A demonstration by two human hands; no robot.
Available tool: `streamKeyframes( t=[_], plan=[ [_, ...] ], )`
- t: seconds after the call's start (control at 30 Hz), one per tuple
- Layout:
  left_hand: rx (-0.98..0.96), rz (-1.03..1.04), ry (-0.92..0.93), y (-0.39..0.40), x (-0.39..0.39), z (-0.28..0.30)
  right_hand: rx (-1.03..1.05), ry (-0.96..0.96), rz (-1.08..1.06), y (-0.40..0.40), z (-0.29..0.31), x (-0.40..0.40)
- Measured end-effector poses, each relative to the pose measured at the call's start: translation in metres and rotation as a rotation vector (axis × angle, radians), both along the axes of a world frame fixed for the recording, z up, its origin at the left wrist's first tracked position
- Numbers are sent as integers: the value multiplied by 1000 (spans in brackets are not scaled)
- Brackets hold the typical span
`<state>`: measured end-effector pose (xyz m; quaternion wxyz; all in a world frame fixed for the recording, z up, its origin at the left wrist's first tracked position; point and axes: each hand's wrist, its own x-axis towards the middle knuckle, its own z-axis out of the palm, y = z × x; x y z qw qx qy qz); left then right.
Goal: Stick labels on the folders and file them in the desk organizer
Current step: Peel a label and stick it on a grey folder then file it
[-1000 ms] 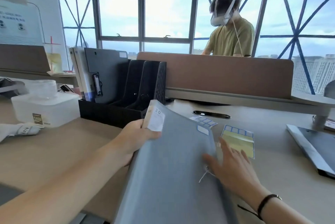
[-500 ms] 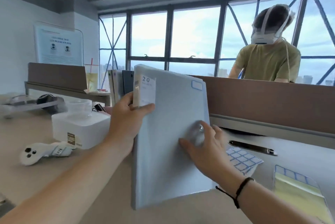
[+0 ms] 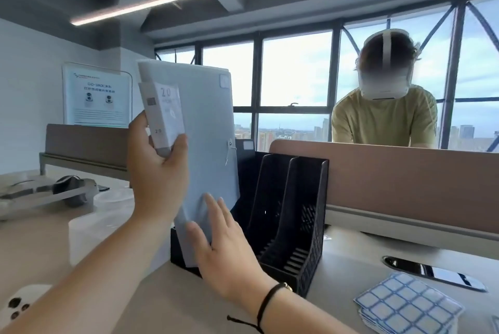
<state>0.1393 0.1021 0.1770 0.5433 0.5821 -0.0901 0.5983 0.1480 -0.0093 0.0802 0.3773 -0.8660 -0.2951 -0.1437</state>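
A light blue folder stands upright over the left end of the black desk organizer, its lower edge at the organizer's left slot. A white label sits at its top right corner and a printed "20" sticker on its spine. My left hand grips the spine edge at mid height. My right hand lies with straight fingers against the folder's lower front. Another dark folder with a white label stands behind it in the organizer.
Sheets of blue-edged labels lie on the desk at lower right. A white box, a headset and a white controller are on the left. A brown divider backs the desk; a person stands behind it.
The folder has been raised from the desk, turned upright and carried to the organizer's left end. My view has swung up and towards the organizer.
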Motion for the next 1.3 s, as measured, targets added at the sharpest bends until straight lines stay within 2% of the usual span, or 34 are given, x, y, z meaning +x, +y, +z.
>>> streamKeyframes(
  t=[0.23,0.4,0.53,0.7,0.8,1.0,1.1,1.2,1.3],
  plan=[
    [39,-34,27,13,57,0,-29,4,3,23,9,35],
    [46,-71,82,9,97,-3,-46,-38,-77,22,12,62],
    [141,-112,198,3,125,-6,-77,-86,-154,13,8,92],
    [137,-198,346,2,149,-37,-93,62,-262,5,-13,121],
    [166,-206,463,5,153,-65,-145,194,-214,5,-27,128],
    [189,-94,444,8,139,-87,-254,263,-108,5,-30,127],
    [345,35,439,7,128,-91,-316,290,-101,0,-28,125],
    [673,345,495,11,122,-97,-342,332,-108,0,-23,127],
    [860,402,557,4,113,-101,-316,364,-96,-5,-15,124]
  ],
)
